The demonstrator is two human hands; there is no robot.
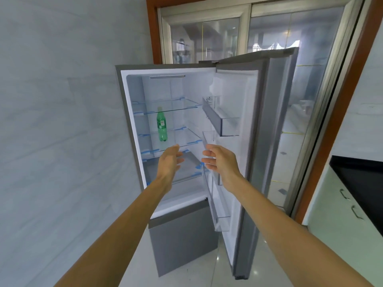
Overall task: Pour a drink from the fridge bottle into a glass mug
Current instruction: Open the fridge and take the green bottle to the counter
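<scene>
A green plastic bottle (161,126) stands upright on a glass shelf inside the open fridge (132,129). It is the only item on the shelves. My left hand (169,164) is stretched out in front of the fridge, below and a little right of the bottle, fingers relaxed and holding nothing. My right hand (219,160) is raised beside it at the same height, palm facing left, fingers loose and empty. Neither hand touches the bottle. No glass mug is in view.
The fridge door (255,129) stands swung open to the right, with clear door bins (228,126). A grey wall runs along the left. Glass sliding doors (290,38) are behind. A counter with a black top (360,175) and cabinet handles sits at the right edge.
</scene>
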